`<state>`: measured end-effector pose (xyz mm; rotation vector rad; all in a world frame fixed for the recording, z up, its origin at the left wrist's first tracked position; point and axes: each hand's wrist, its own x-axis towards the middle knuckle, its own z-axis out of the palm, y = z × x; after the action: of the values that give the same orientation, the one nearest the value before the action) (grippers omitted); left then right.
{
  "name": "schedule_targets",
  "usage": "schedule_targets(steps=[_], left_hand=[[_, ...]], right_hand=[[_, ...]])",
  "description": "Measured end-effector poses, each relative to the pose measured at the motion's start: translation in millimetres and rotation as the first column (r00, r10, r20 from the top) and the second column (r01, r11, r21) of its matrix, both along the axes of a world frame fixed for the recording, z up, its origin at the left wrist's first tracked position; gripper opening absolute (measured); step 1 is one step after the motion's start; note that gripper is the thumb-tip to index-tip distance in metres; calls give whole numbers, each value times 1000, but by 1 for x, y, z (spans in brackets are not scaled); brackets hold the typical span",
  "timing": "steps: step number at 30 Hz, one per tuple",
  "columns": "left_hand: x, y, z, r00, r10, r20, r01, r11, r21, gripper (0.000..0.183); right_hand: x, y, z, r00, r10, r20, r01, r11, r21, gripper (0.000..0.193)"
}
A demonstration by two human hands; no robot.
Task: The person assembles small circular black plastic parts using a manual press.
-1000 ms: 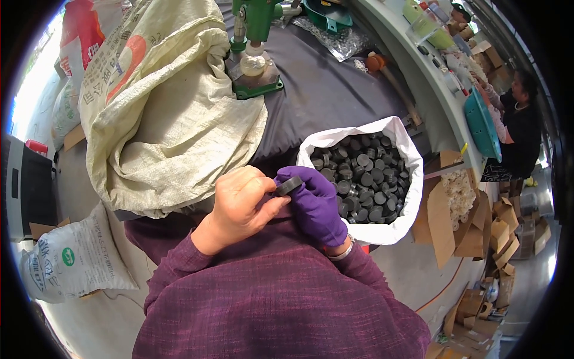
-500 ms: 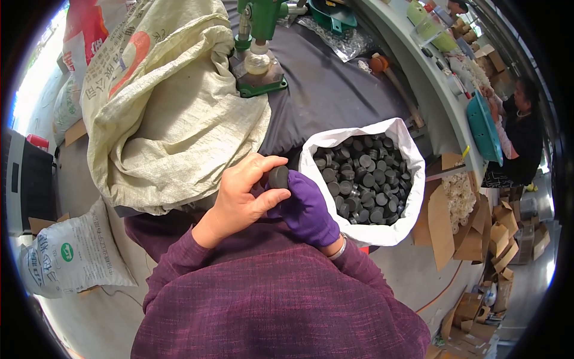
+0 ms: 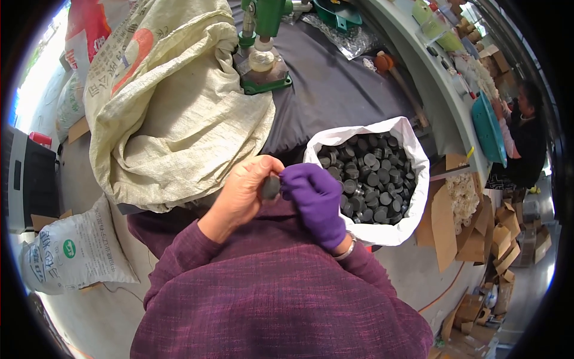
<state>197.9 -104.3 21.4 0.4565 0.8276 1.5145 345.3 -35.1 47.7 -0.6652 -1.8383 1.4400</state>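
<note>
My bare left hand (image 3: 240, 186) is closed around a short black round cap (image 3: 270, 188), with its flat face turned partly toward me. Close beside it, my right hand (image 3: 315, 200) wears a purple glove; its fingers are curled and pinched together at the cap's upper right edge. Whether anything sits between the gloved fingertips is hidden. Just right of the glove, a white sack (image 3: 391, 235) with a rolled-down rim is filled with many similar black caps (image 3: 373, 179). Both hands are in front of my body, above my lap.
A pale woven sack (image 3: 185, 131) is draped over the dark-covered table (image 3: 335, 90). Behind stands a green hand press (image 3: 267, 54). An orange-headed mallet (image 3: 384, 62) lies at the back right. Open cardboard boxes (image 3: 445, 227) stand right; a person (image 3: 526, 134) is by a teal basin (image 3: 487, 128).
My gloved right hand has come up from behind the cap to its upper right edge, fingers now pinched. The cap in my left hand has tipped and shifted slightly down and left.
</note>
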Motion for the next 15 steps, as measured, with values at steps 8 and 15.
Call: schedule_targets(steps=[8,15], left_hand=[[25,-5,-17,897,0,442,63,990,-128,35],[27,-1,-14,967,176,183,-134,966,-220,34]], right_hand=[[1,-8,-18,996,-40,84,45,997,-62,26],[-3,11,-6,979,138,148,-190,879,437,49]])
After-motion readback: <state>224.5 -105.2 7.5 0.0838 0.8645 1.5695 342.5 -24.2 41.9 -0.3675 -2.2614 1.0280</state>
